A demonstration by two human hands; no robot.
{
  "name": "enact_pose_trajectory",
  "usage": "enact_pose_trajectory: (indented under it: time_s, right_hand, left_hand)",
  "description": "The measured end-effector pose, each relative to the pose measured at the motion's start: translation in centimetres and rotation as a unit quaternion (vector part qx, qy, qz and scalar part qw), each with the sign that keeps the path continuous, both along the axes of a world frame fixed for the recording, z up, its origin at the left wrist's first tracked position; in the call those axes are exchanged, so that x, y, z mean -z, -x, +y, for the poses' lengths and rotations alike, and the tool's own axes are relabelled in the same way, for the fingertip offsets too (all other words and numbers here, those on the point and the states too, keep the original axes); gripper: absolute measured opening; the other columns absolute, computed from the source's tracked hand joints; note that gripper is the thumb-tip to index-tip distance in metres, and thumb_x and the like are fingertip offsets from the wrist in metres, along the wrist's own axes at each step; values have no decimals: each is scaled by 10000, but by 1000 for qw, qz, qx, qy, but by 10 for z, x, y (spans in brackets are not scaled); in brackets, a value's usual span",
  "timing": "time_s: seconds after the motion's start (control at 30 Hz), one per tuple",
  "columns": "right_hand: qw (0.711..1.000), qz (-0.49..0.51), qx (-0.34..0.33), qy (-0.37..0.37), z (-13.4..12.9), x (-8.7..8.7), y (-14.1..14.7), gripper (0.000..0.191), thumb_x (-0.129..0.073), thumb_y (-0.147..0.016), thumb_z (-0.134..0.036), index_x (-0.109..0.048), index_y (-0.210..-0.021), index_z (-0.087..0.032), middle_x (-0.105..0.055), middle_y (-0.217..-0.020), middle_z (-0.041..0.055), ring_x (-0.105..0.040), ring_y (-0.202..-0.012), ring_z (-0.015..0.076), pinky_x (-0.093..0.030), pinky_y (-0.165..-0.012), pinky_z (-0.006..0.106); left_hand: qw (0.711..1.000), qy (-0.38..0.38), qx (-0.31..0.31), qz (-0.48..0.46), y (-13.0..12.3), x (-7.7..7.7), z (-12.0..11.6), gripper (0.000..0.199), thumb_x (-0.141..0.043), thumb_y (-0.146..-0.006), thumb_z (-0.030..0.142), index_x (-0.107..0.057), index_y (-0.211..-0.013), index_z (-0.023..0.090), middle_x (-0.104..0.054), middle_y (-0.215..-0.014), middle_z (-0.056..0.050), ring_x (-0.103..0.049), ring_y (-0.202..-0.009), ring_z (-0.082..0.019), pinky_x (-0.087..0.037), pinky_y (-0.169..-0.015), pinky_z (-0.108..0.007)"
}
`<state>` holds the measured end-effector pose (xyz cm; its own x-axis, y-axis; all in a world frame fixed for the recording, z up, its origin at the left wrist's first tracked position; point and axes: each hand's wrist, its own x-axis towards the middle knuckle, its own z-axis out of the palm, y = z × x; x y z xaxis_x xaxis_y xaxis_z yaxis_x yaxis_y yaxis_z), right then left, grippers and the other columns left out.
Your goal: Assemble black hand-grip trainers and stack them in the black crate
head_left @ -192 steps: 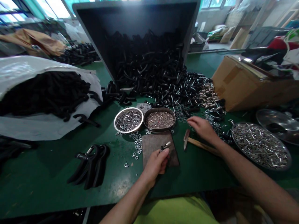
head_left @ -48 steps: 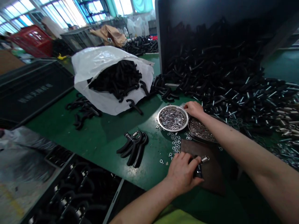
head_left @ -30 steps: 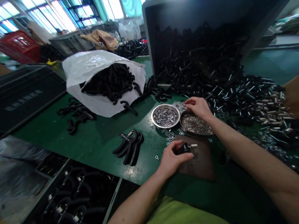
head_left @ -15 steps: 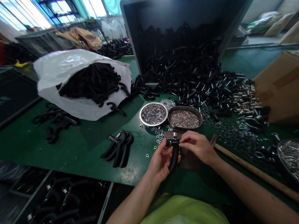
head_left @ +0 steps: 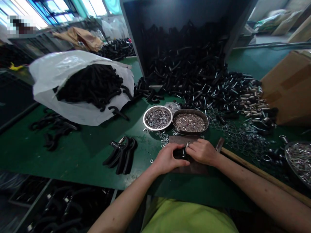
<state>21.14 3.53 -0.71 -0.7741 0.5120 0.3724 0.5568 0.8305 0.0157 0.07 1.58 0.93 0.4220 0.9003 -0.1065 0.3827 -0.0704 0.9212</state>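
My left hand [head_left: 167,158] is curved around a black handle [head_left: 181,153], its thumb stretched along the near side. From the right, my right hand [head_left: 202,152] grips the same piece with curled fingers. A small metal coil spring [head_left: 187,145] shows at those fingertips. Most of the handle is hidden by both hands. Beneath them lies a dark flat plate [head_left: 175,139]. Just beyond stand a round metal dish [head_left: 144,122] of small metal parts and an oval tin [head_left: 191,132] full of tiny metal pieces. Loose nuts [head_left: 165,137] are scattered beside the plate.
Assembled black handles [head_left: 121,155] lie to the left. Behind them is a white sack [head_left: 46,77] of curved handles. A grey bin [head_left: 136,42] spills black parts. A wooden-handled hammer [head_left: 255,168], metal rings [head_left: 233,134] and a cardboard box [head_left: 289,94] are at right.
The handle has been lowered and turned towards the plate, so its long curved part no longer shows. My left hand has rolled over it, and my right fingers have closed in beside the spring.
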Motion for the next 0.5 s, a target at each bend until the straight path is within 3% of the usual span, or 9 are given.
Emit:
enact_pose_trajectory:
  time_s: [0.1, 0.23, 0.33, 0.43, 0.5]
  right_hand:
    - [995, -44, -18, -86, -3, 5, -2, 206, -471, -892, -139, -599, -735, -178, -528, -574, -8, -416, -541, 124, -208, -559, 324]
    - [996, -65, 10, -58, -16, -5, -10, 182, -458, -908, -148, -617, -826, -182, -553, -622, 2, -457, -598, 148, -256, -588, 319]
    - [986, -55, 155, -7, -35, -14, -38, 152, -471, -916, -239, -611, -918, -181, -608, -757, 46, -521, -733, 188, -331, -651, 316]
    - [935, -88, 339, 50, -58, -7, -84, 227, -492, -889, -388, -583, -950, -188, -610, -900, 114, -541, -853, 255, -384, -680, 342]
    - [903, -113, 406, 82, -72, 5, -110, 266, -471, -881, -439, -565, -923, -193, -597, -879, 127, -550, -838, 281, -405, -661, 364]
  left_hand:
    - [982, -141, 51, 115, 0, 4, -8, 656, -783, -605, 453, -577, -1168, 187, -634, -1082, -84, -550, -1019, -263, -418, -918, -402]
    - [952, -215, 69, 207, 0, 11, -23, 625, -731, -676, 443, -526, -1218, 209, -620, -1064, -76, -525, -1006, -268, -419, -878, -411]
    - [952, -202, 39, 224, -2, 14, -28, 656, -753, -650, 440, -509, -1216, 216, -617, -1073, -69, -516, -1007, -268, -418, -858, -402]
    - [956, -179, 10, 232, -5, 15, -28, 653, -775, -603, 479, -543, -1157, 223, -610, -1051, -74, -514, -998, -275, -409, -850, -401]
    - [955, -173, -5, 240, -7, 15, -28, 648, -790, -573, 482, -562, -1122, 224, -597, -1052, -79, -509, -1000, -283, -400, -851, -408]
